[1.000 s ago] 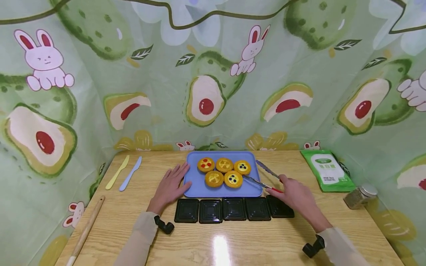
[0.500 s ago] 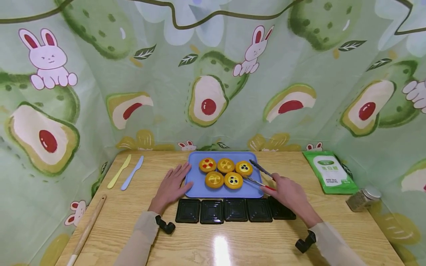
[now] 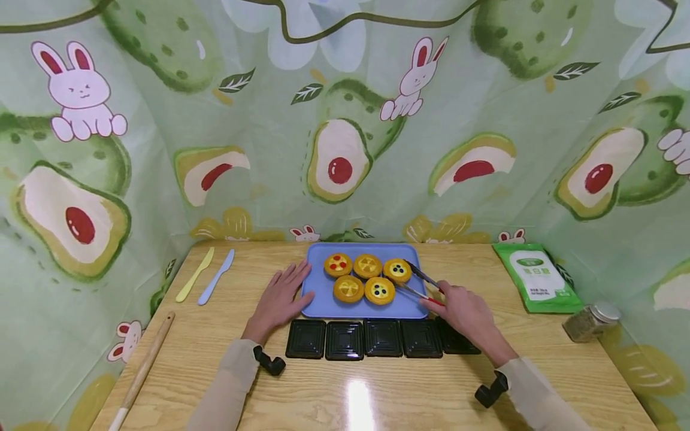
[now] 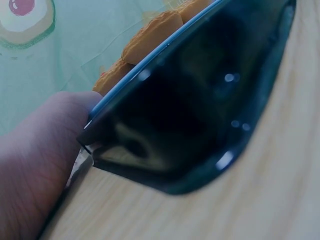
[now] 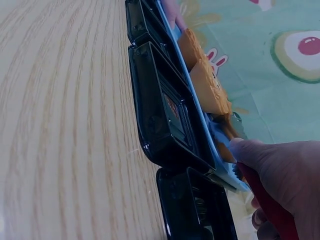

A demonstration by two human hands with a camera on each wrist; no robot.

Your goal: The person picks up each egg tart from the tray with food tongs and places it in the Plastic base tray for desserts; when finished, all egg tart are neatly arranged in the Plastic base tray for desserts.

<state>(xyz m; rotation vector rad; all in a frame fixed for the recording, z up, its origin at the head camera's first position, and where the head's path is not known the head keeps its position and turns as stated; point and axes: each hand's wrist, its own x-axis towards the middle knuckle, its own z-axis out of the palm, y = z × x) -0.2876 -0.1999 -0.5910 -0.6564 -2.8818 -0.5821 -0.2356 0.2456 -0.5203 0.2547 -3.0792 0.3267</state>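
Five-finger spread and flat, my left hand [image 3: 277,300] rests at the left edge of the blue tray [image 3: 320,309]. My right hand [image 3: 468,312] grips red-handled tongs [image 3: 416,293]; their arms lie either side of the back-right egg tart [image 3: 397,270], topped with dark berries. Whether they touch it I cannot tell. Several other tarts share the tray: a red-dotted one [image 3: 338,265], a plain-topped tart [image 3: 368,266], another plain one [image 3: 348,289] and a second dark-berry tart [image 3: 380,291]. In the right wrist view, fingers curl around the red handle [image 5: 270,206].
Several black square containers [image 3: 344,340] line the tray's front edge. A yellow knife [image 3: 195,275] and blue knife [image 3: 216,277] lie left, near a wooden-handled utensil [image 3: 145,365]. To the right are a green-white packet [image 3: 537,278] and a spice jar [image 3: 592,321].
My right hand has shifted left and the tongs have advanced, their far arm now beside the back-right tart's outer side. The left hand keeps its place by the tray.
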